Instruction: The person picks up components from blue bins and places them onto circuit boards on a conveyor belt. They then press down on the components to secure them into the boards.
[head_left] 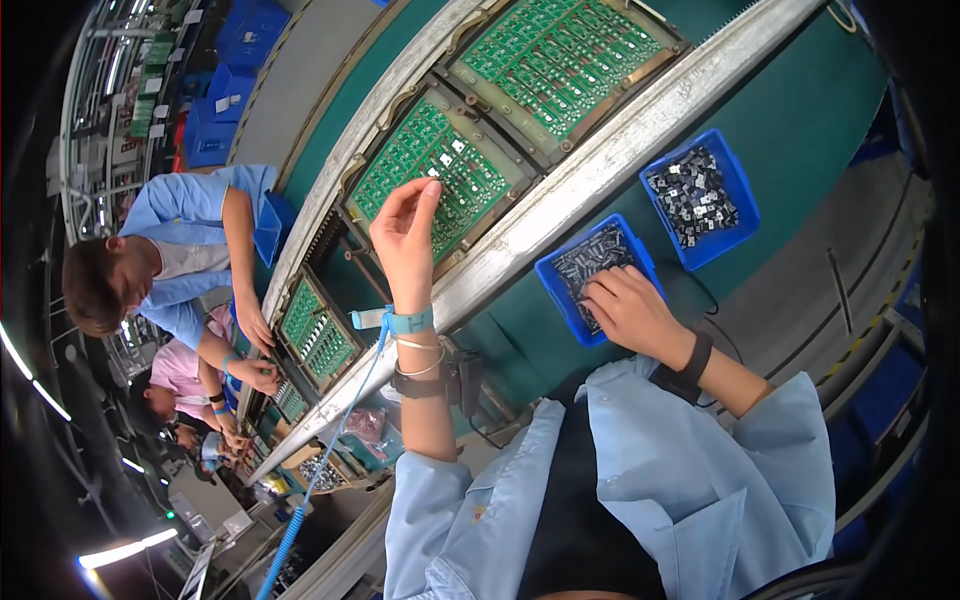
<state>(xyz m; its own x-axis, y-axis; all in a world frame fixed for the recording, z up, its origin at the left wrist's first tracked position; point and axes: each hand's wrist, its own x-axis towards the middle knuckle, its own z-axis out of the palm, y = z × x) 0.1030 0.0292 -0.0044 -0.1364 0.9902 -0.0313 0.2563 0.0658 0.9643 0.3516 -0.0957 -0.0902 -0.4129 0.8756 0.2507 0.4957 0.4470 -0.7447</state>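
Observation:
My left hand [405, 240] is raised over a green circuit board panel [385, 170] in a frame on the line. Its thumb and forefinger are closed together, the other fingers curled; whatever is between the tips is too small to make out. A blue wrist strap [408, 322] with a coiled cord circles that wrist. Several white parts stand on the panel just beyond the fingers. My right hand [635, 315] reaches into a blue bin [562, 312] of small dark components [588, 258]. Its fingers bend together among them, hiding what they pinch.
A second blue bin [742, 190] of black and white parts sits to the right. Another framed panel [560, 65] lies farther up the line, beyond a metal rail [590, 190]. At left, a co-worker in blue [190, 230] leans over a smaller panel [318, 335].

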